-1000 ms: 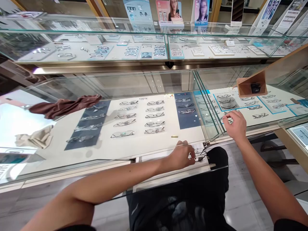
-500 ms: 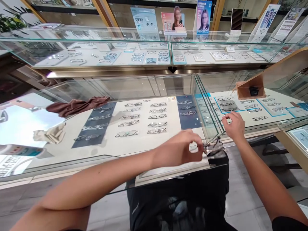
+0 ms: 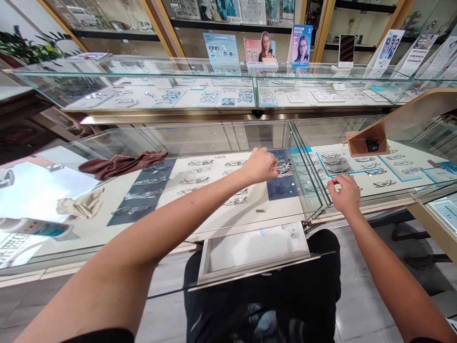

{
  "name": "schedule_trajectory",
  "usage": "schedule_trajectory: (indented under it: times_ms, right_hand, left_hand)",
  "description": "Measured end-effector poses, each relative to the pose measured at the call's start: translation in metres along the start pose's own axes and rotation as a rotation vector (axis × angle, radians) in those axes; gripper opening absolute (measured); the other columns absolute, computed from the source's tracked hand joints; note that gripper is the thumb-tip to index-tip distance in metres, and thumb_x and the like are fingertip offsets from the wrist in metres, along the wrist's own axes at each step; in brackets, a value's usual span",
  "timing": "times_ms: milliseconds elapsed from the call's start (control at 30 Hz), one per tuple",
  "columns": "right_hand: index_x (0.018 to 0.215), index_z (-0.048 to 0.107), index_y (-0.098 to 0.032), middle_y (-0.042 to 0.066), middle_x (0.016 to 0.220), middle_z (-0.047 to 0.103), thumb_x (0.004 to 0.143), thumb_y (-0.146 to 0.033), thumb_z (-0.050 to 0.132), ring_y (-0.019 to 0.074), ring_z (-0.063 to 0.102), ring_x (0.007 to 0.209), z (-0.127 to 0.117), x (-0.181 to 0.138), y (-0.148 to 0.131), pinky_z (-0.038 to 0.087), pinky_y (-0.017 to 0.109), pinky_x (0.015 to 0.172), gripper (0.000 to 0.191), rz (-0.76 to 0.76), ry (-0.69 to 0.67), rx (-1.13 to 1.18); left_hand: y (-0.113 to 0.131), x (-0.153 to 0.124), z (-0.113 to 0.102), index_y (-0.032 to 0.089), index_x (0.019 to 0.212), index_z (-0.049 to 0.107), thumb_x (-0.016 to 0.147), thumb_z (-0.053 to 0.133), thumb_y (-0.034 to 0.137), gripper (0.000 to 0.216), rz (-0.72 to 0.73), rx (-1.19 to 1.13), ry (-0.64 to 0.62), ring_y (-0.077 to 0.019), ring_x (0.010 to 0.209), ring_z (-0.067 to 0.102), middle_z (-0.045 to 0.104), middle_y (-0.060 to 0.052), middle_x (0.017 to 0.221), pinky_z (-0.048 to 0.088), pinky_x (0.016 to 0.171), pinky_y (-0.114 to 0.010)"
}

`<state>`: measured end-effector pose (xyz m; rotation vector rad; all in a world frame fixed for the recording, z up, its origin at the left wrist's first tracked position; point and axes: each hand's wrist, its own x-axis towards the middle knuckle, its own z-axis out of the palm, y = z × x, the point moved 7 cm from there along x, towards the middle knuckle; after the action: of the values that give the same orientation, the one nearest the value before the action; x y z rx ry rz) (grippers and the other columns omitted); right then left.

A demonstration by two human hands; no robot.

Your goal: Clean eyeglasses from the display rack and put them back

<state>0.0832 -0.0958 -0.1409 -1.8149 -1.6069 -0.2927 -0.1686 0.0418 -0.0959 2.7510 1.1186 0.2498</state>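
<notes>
My left hand (image 3: 262,165) reaches forward over the glass display counter, its fingers closed on a pair of glasses (image 3: 284,167). The glasses are just above the dark blue panel (image 3: 282,189), where other frames lie close by and partly overlap them in view. My right hand (image 3: 345,194) is beside the glass partition on the right, thumb and fingers curled together in a pinch. Whether anything small is between those fingers is hidden. More glasses (image 3: 194,180) lie in rows on the white display surface to the left.
A shallow white drawer (image 3: 246,252) stands pulled out in front of my lap. Brown cloth (image 3: 119,164), beige cloth (image 3: 80,204) and a white bottle (image 3: 37,227) are at the left. A wooden stand (image 3: 369,144) rises at the right. Glass edges divide the counter.
My left hand has carried the glasses forward and left, from above the drawer to the dark blue panel. The right hand keeps nearly the same place and pinch. The view has tilted up slightly.
</notes>
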Motion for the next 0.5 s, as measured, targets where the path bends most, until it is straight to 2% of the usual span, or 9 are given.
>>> schedule_trajectory:
  times_ms: [167, 500]
  right_hand:
    - [0.07, 0.055, -0.025, 0.006, 0.078, 0.067, 0.091, -0.03, 0.058, 0.0258, 0.059, 0.084, 0.0, -0.002, 0.0, 0.042, 0.036, 0.072, 0.021, 0.013, -0.012, 0.004]
    - [0.07, 0.056, -0.025, 0.005, 0.077, 0.068, 0.092, -0.03, 0.058, 0.0252, 0.058, 0.081, -0.001, -0.004, -0.001, 0.042, 0.036, 0.072, 0.023, -0.006, 0.013, 0.019]
  left_hand:
    - [-0.007, 0.014, 0.013, 0.017, 0.069, 0.065, 0.077, 0.061, 0.023, 0.01, 0.005, 0.01, -0.028, -0.0287, 0.096, 0.057, 0.076, -0.011, 0.087, 0.04, 0.092, -0.043]
    - [0.001, 0.015, 0.023, 0.017, 0.074, 0.067, 0.081, 0.059, 0.022, 0.011, -0.006, 0.045, -0.094, -0.0306, 0.103, 0.057, 0.077, -0.012, 0.095, 0.038, 0.092, -0.043]
